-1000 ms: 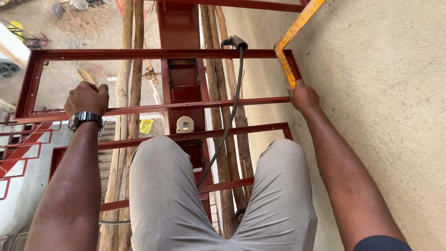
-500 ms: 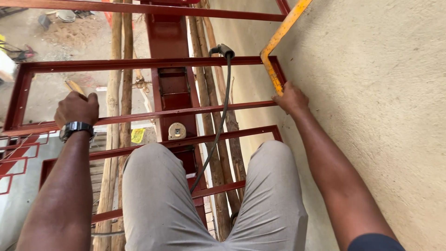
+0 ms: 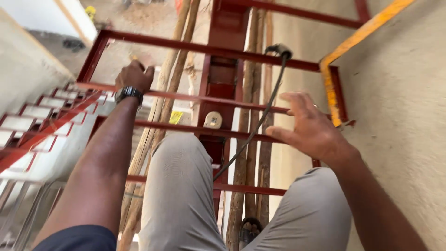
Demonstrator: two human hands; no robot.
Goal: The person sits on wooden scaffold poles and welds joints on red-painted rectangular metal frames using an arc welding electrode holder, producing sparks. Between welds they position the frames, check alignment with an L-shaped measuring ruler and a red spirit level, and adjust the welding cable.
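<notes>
Red steel frame (image 3: pixel 195 46) spans below me; my left hand (image 3: pixel 134 75) is clamped on its bar near the left corner. My right hand (image 3: pixel 309 128) hangs spread, gripping nothing, just beside the yellow bracket (image 3: pixel 331 93) at the frame's right edge.

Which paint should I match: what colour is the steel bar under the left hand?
Dark red bar, head view.
</notes>
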